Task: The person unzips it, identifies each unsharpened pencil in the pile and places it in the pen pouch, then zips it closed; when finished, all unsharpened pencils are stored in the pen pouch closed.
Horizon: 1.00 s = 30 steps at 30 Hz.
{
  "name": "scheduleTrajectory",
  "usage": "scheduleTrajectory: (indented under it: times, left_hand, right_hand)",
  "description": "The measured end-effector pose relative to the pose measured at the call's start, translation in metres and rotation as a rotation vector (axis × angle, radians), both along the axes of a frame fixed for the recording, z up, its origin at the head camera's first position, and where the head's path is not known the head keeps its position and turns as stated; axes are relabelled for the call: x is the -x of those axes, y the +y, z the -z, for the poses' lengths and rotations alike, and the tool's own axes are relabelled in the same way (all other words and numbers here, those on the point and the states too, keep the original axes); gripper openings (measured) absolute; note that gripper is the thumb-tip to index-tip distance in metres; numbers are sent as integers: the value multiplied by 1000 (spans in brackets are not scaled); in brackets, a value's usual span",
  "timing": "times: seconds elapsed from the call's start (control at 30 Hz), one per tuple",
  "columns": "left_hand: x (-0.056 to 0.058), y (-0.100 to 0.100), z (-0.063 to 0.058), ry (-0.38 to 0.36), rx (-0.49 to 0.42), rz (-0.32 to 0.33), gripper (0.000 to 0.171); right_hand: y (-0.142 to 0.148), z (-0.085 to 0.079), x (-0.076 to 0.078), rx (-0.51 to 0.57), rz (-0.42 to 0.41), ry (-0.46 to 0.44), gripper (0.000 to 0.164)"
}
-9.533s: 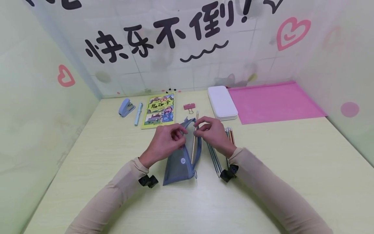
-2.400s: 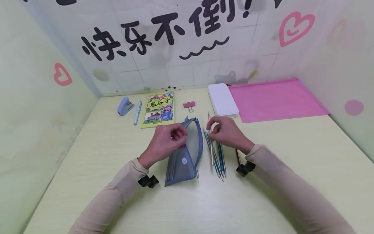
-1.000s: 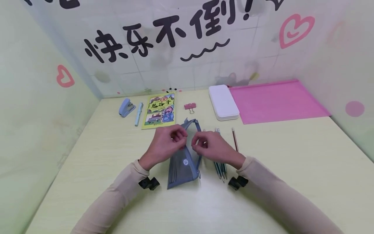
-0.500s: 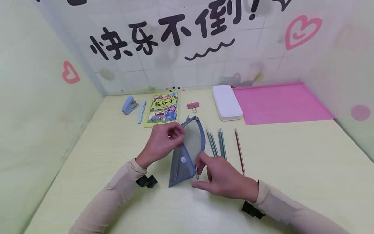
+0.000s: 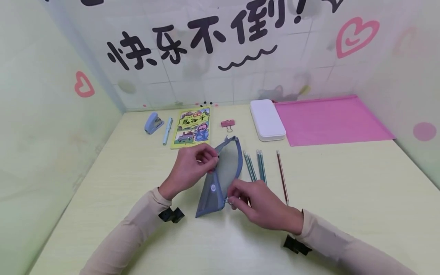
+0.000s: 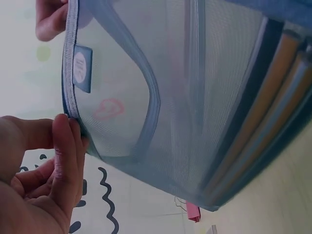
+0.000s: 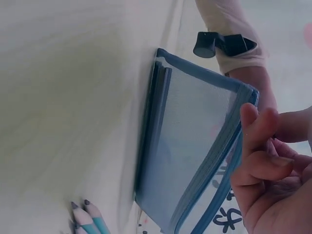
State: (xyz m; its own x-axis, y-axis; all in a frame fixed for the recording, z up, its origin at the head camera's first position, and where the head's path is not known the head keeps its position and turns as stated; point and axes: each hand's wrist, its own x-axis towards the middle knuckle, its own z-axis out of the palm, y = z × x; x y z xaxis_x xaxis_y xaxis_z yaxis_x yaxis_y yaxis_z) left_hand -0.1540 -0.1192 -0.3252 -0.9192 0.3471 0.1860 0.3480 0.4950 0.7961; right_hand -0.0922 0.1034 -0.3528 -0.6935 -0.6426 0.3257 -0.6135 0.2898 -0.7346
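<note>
A blue-grey mesh pencil case point(image 5: 210, 198) stands on its edge with its zipped mouth spread. My left hand point(image 5: 189, 164) pinches the left side of that mouth; the left wrist view shows thumb and fingers on the zipper tape point(image 6: 71, 92). At the near corner, my right hand point(image 5: 264, 206) pinches the zipper pull point(image 5: 227, 201) between thumb and finger. Several pencils point(image 6: 273, 97) lie along the bottom of the case, visible through the mesh. Right of the case lie several teal pencils point(image 5: 250, 167), partly hidden behind my right hand, and a dark red pencil point(image 5: 282, 177).
Along the back are a blue stapler point(image 5: 153, 123), a light blue pen point(image 5: 167, 131), a yellow comic book point(image 5: 192, 128), a pink binder clip point(image 5: 227, 123), a white case point(image 5: 268, 120) and a pink sheet point(image 5: 333, 120). A lettered wall point(image 5: 192, 84) stands behind them.
The gold pencil my right hand held earlier is gone from the hand and the table. My right hand has come from the case's mouth to its near corner, closing its fingers on the zipper pull.
</note>
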Motion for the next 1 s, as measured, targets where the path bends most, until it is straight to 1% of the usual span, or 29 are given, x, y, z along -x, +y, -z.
scheduleTrajectory:
  times: [0.07,0.13,0.27,0.33,0.4,0.47,0.53,0.6,0.67,0.73,0.87,1.0]
  left_hand:
    - [-7,-1,0,-10,12,15,10]
    - [-17,-4,-1,-9,48,28,12]
    - [-48,-9,-1,13,111,53,9]
    - [-63,-10,3,35,114,74,7]
    - [-76,-10,9,99,118,76,9]
    - [-85,-8,15,222,139,68,15]
    - [-90,-6,20,375,185,34,23]
    - [-92,-4,22,515,224,-1,27]
    - [-93,-3,23,606,246,-19,27]
    - [-95,-3,24,650,255,-27,25]
    - [-98,-3,24,708,267,-30,24]
    - [-99,-2,25,742,280,-29,23]
  right_hand:
    - [-1,0,3,13,-5,6,6]
    - [-4,-1,5,23,-14,8,7]
    - [-9,-5,8,32,-11,11,7]
    - [-11,-7,9,41,-1,5,7]
    - [-12,-9,9,59,14,0,7]
    - [-14,-10,9,75,24,-12,7]
    - [-15,-10,8,89,30,-17,7]
    - [-16,-11,8,94,28,-20,7]
    - [-17,-11,8,90,18,-18,6]
    - [-18,-12,9,76,8,-3,6]
    - [-19,-14,15,31,-8,23,5]
    - [-19,-15,23,8,-18,2,4]
